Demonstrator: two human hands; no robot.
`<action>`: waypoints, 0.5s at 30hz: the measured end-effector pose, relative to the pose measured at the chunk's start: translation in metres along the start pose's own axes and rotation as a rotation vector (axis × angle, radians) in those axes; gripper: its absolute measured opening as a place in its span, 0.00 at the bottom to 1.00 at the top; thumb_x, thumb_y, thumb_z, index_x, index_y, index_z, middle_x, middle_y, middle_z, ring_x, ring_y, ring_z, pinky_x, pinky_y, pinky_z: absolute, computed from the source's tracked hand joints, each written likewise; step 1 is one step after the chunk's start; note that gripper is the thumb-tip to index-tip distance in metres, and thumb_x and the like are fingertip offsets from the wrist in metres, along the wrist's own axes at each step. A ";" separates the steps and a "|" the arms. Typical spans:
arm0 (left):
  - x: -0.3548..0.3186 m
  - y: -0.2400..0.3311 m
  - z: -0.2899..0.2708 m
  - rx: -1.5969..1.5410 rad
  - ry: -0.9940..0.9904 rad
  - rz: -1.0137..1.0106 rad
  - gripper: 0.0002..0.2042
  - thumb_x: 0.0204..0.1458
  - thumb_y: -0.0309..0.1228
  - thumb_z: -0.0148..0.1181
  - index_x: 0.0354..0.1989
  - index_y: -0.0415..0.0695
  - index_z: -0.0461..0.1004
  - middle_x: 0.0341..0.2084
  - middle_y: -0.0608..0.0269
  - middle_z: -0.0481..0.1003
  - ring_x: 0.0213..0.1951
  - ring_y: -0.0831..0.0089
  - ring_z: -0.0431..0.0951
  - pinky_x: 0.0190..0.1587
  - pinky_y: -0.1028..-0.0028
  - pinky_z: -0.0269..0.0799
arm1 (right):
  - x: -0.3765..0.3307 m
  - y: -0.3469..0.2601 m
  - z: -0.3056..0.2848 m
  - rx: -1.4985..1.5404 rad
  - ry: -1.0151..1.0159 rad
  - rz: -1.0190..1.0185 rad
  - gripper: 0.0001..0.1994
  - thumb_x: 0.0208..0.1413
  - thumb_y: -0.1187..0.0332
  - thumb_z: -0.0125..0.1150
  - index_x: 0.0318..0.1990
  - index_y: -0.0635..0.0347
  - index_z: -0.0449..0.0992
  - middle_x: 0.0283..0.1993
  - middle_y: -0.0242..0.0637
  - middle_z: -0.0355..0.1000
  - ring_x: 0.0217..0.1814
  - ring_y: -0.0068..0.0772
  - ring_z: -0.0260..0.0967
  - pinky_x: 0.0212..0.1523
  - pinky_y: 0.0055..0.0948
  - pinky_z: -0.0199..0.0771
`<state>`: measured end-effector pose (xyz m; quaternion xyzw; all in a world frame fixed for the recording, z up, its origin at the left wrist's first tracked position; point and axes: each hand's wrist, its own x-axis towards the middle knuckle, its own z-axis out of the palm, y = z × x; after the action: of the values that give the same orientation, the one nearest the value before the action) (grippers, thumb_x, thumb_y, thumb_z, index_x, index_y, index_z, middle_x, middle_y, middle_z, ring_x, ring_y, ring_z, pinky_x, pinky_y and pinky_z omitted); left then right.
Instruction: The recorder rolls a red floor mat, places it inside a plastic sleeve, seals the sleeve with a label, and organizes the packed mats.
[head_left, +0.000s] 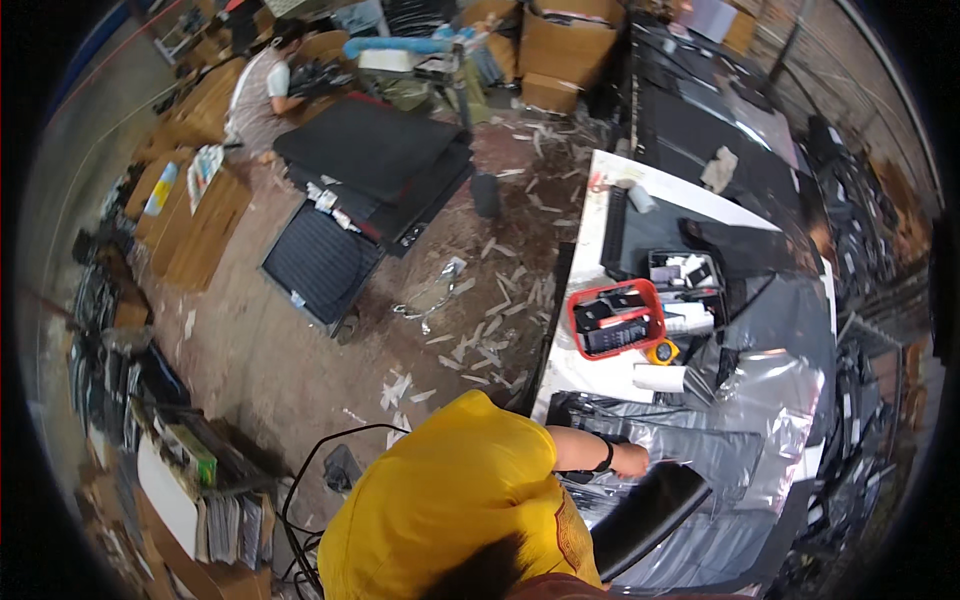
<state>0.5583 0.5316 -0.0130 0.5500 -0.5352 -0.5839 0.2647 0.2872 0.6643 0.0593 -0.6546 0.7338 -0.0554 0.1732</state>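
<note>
My left hand (629,460), with a black band on its wrist, reaches across from the yellow sleeve to the worktable. Its fingers look closed at the edge of the glossy dark plastic packages (705,455); what they grip, if anything, is too small to make out. Just below it lies a long, shiny black piece (652,512), slanting over the plastic. Clear plastic film (765,395) spreads to the right of the packages. My right hand does not show.
On the white tabletop (590,235) stand a red basket (573,318) of dark items, a black bin (715,262) and a yellow tape measure (662,351). Scraps (490,340) litter the floor. Stacked black mats (370,150) stand at the left; a person (262,95) sits beyond.
</note>
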 end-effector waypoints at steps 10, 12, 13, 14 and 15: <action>0.036 0.055 0.093 -0.547 -0.223 -0.100 0.15 0.53 0.29 0.52 0.19 0.34 0.78 0.20 0.48 0.79 0.20 0.62 0.81 0.21 0.64 0.78 | 0.056 0.062 0.015 0.297 -0.072 -0.119 0.35 0.58 0.53 0.59 0.64 0.71 0.58 0.64 0.59 0.59 0.67 0.55 0.55 0.68 0.41 0.53; 0.054 0.046 0.130 -0.664 -0.136 -0.016 0.14 0.52 0.29 0.53 0.18 0.35 0.76 0.15 0.51 0.77 0.17 0.61 0.79 0.18 0.65 0.74 | 0.027 0.046 0.007 0.353 -0.031 -0.041 0.34 0.60 0.53 0.57 0.64 0.71 0.58 0.65 0.59 0.58 0.68 0.54 0.55 0.68 0.41 0.53; 0.059 0.056 0.143 -0.647 -0.124 -0.016 0.11 0.51 0.28 0.55 0.19 0.34 0.75 0.15 0.51 0.77 0.18 0.61 0.79 0.19 0.65 0.73 | -0.014 0.067 -0.002 0.378 0.027 0.050 0.33 0.61 0.53 0.56 0.65 0.71 0.58 0.65 0.59 0.58 0.68 0.54 0.55 0.68 0.41 0.52; 0.102 0.029 0.127 -0.713 -0.291 0.868 0.11 0.47 0.32 0.58 0.22 0.36 0.77 0.18 0.48 0.76 0.23 0.62 0.78 0.27 0.63 0.74 | -0.023 0.087 -0.024 0.376 0.040 0.044 0.33 0.62 0.53 0.55 0.65 0.71 0.57 0.66 0.59 0.57 0.68 0.54 0.54 0.68 0.41 0.52; 0.068 0.051 0.120 -1.021 -0.415 0.483 0.06 0.42 0.28 0.62 0.21 0.38 0.78 0.18 0.53 0.77 0.22 0.67 0.77 0.24 0.67 0.72 | -0.037 0.104 -0.008 0.465 0.033 0.010 0.25 0.69 0.58 0.42 0.63 0.74 0.60 0.65 0.56 0.60 0.67 0.52 0.56 0.68 0.42 0.53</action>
<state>0.4152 0.4958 -0.0123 0.0909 -0.3371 -0.7857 0.5107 0.1896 0.7140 0.0415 -0.5923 0.7074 -0.2326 0.3077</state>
